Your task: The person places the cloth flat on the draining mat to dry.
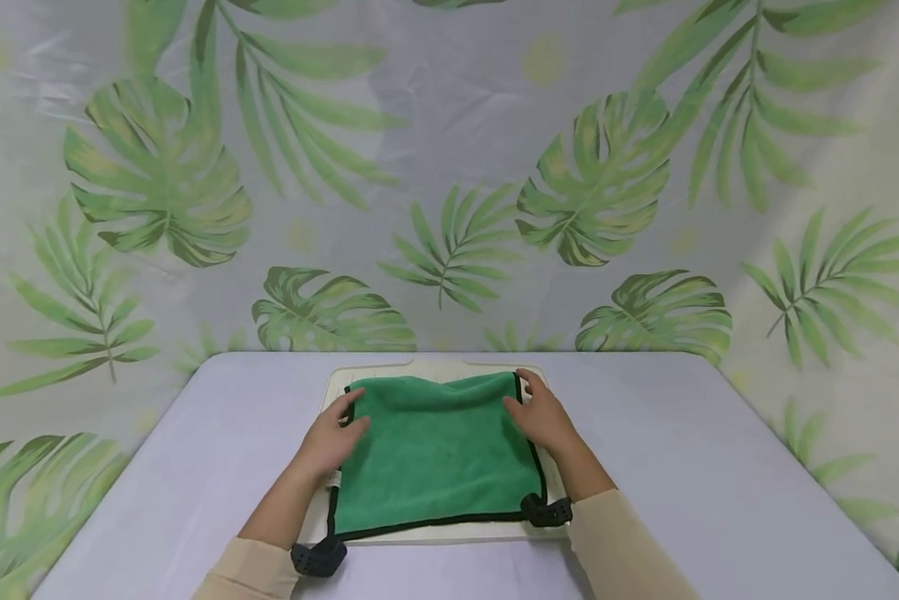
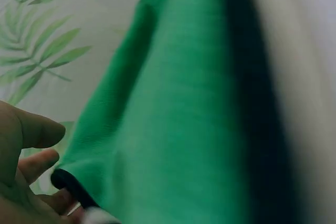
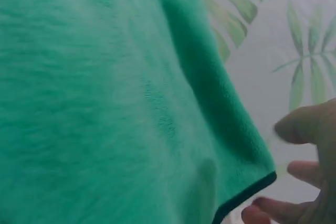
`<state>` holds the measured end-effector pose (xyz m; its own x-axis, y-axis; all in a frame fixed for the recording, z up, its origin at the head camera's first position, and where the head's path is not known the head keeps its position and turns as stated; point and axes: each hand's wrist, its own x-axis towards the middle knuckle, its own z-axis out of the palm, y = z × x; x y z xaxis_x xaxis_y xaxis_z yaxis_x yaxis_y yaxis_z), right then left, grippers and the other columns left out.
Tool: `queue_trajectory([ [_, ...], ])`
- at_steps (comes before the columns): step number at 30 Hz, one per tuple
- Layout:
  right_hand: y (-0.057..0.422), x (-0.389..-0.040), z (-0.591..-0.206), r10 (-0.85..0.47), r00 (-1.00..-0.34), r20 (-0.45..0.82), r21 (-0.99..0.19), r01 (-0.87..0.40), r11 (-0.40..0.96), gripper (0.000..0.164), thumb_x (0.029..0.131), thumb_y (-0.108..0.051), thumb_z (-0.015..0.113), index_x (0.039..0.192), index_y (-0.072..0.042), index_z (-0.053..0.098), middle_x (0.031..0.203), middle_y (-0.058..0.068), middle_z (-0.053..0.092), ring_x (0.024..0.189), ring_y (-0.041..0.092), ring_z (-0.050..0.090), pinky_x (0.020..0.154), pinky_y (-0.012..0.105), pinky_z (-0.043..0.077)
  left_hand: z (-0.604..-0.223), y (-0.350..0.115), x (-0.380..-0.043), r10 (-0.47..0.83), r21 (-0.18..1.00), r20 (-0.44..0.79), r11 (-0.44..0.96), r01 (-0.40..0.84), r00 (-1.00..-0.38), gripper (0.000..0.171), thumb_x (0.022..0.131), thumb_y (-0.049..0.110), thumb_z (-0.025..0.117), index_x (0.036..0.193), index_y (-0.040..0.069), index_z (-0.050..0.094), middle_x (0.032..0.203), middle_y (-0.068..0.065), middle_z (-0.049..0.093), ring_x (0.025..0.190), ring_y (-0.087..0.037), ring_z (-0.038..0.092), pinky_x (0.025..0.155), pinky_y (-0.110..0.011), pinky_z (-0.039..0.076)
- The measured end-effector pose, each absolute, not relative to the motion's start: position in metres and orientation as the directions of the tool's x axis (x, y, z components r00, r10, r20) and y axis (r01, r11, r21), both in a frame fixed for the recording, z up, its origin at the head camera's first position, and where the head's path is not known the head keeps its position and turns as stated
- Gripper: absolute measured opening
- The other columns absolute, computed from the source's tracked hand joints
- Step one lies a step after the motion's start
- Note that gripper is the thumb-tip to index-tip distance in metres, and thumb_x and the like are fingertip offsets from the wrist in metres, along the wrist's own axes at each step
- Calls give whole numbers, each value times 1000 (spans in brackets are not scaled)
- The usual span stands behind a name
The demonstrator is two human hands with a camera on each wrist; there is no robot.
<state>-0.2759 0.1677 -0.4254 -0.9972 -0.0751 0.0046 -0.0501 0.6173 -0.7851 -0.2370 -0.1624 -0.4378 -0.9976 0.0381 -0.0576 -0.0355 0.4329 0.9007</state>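
Observation:
A green cloth (image 1: 442, 458) with black edging lies over a cream board (image 1: 437, 371), its far side raised in a soft wavy roll. My left hand (image 1: 331, 442) is at the cloth's far left corner. Its thumb stands apart from the fingers, and some fingertips reach under the black edge in the left wrist view. At the far right corner is my right hand (image 1: 546, 417), thumb over the cloth in the head view. Seen from the right wrist, its parted fingers (image 3: 281, 211) are right beside the black trim, with nothing pinched between them and the thumb.
The board rests on a table with a white cover (image 1: 644, 433). Behind the table hangs a leaf-patterned curtain (image 1: 464, 167). A small white label (image 1: 334, 479) sticks out from the cloth's left edge. Dark wrist devices (image 1: 320, 558) sit close to the cloth's near corners.

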Motion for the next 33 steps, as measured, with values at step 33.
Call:
queue_trajectory([
  [33, 163, -288, -439, -60, -996, 64, -824, -87, 560, 47, 107, -14, 45, 154, -9, 46, 159, 22, 44, 143, 43, 45, 111, 58, 42, -436, -167, -261, 1, 848, 79, 525, 67, -997, 38, 107, 23, 53, 142, 13, 61, 149, -19, 55, 138, -41, 51, 106, -55, 49],
])
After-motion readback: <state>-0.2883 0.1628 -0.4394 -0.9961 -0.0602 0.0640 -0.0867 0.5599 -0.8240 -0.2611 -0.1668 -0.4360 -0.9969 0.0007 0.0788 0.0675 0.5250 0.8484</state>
